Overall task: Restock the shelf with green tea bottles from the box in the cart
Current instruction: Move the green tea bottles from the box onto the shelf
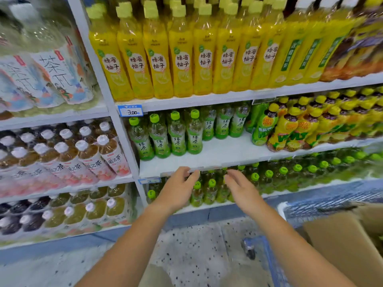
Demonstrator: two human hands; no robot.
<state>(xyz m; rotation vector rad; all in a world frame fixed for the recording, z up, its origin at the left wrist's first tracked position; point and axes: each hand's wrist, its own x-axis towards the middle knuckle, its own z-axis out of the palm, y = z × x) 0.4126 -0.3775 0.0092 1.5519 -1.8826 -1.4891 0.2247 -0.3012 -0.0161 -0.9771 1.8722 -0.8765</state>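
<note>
Far left bay: white-capped bottles, not part of the task. Price tag [130, 111] on the upper shelf edge reads "3.00".

Middle shelf [217, 156]: green tea bottles [165, 134] stand upright at its left end, four in the front row, label characters 绿茶 legible; three more sit further back. Bare shelf surface lies in front of those and to the right, up to the yellow-capped Vita bottles [288, 125].

Left hand [178, 189] and right hand [242, 190] are both empty, fingers loosely spread, held just below the shelf's front lip, palms facing each other.

Cardboard box [344, 241] sits in the blue cart [269, 264] at lower right; its contents are not visible. Judgement: stock lies right of and below both hands; the right hand is nearer. Bottles would go in long axis vertical.
</note>
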